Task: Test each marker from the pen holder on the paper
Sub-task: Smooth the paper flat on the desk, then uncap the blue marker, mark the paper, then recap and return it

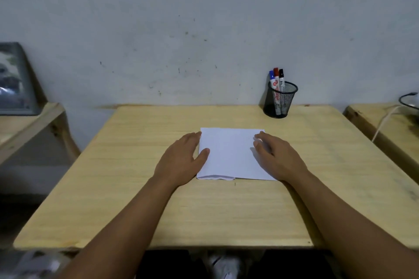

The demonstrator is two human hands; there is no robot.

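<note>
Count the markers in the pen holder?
3, all upright in the pen holder at the table's far right: blue marker leftmost, red marker in the middle, black marker rightmost. None seems hidden.

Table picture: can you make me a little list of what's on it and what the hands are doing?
table: light wood
paper: white sheet, flat, no marks visible
pen holder: black mesh cup, far right by the wall
markers: blue, red, black, all capped, standing in the cup
left hand: flat at the paper's left edge
right hand: resting on the paper's right side
markers tested: none yet
</note>
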